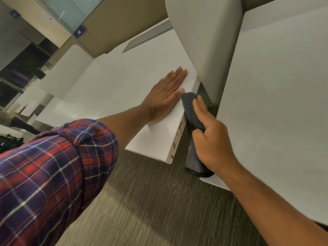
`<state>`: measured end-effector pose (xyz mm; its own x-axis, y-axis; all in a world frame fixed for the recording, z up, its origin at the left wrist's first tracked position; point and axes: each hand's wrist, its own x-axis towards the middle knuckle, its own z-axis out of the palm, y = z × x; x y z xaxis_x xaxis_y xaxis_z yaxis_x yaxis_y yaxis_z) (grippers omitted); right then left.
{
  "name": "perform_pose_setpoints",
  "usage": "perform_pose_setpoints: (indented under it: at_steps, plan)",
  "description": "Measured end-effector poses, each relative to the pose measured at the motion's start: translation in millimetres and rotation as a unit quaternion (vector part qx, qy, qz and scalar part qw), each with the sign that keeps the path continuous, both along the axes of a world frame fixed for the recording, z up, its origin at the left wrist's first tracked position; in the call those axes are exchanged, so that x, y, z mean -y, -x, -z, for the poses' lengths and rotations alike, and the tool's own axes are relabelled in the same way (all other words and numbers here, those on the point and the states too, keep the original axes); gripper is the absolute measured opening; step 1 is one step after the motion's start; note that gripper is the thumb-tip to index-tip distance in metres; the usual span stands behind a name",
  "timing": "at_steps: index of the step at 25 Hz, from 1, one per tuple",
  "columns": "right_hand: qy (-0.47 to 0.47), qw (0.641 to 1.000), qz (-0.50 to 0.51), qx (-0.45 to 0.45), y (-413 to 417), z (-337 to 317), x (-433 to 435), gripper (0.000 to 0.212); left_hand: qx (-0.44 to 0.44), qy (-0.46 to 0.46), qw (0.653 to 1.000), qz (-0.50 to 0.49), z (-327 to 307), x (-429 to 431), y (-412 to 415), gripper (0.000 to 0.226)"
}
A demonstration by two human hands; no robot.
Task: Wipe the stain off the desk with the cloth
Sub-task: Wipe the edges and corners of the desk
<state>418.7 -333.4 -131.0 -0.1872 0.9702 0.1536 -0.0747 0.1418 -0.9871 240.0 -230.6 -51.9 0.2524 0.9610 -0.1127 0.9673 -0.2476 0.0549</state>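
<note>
A white desk (124, 89) runs across the middle of the tilted view. Reddish-brown stain marks (177, 137) streak its thin side edge near the corner. My left hand (166, 95) lies flat on the desktop, fingers together, holding nothing. My right hand (211, 139) grips a dark grey cloth (190, 110) and presses its upper part against the desk's side edge, just above the stain. The cloth's lower end hangs down past my palm.
A grey-white partition panel (204, 36) stands at the desk's far end, and a second white desk (276, 96) fills the right side. Dark striped carpet (150, 201) lies below. A grey inset (147, 39) sits in the desktop farther back.
</note>
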Motion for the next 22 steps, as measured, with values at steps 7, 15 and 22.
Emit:
perform_pose_setpoints:
  at_steps: [7,15,22]
  plan:
    - [0.024,0.997,-0.044,-0.055,-19,21,61,0.075,0.002,0.003,1.000,-0.003,-3,4,-3,0.070]
    - [0.154,0.965,0.157,-0.141,-34,5,-19,0.071,-0.005,0.001,1.000,0.000,-4,5,-3,0.070]
    - [-0.003,1.000,-0.009,0.000,3,-4,15,0.079,-0.005,0.008,1.000,-0.010,-2,3,-5,0.071]
